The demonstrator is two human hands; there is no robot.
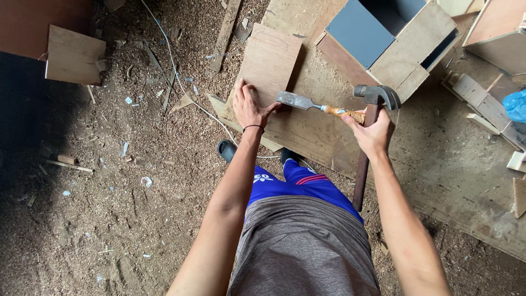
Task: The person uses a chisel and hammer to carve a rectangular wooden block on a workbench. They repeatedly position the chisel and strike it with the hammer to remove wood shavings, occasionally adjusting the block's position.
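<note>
offcut: a square plywood piece point(74, 55) lies well left of the board, on the sawdust floor point(109, 208)
cable: a thin white cable point(181, 82) runs over the sawdust left of the board and passes near its lower left corner
left hand: left hand point(250, 107) lies flat on the board's lower edge, fingers spread and pressing down, gripping nothing; a dark band sits on the wrist
board: a small brown plywood board point(271, 63) lies on a bigger sheet point(460, 181) on the ground
chisel: the chisel point(318, 106) lies level, its steel blade tip touching the board's lower right edge beside the left thumb, its wooden handle pointing right
right hand: right hand point(374, 131), right of the board, is clenched around the chisel handle and the hammer shaft together
hammer: the hammer point(370, 129) has its head up just past the chisel's handle end and its shaft hanging down toward the legs
box: an open box point(397, 44) with grey panels stands up and right of the board
</note>
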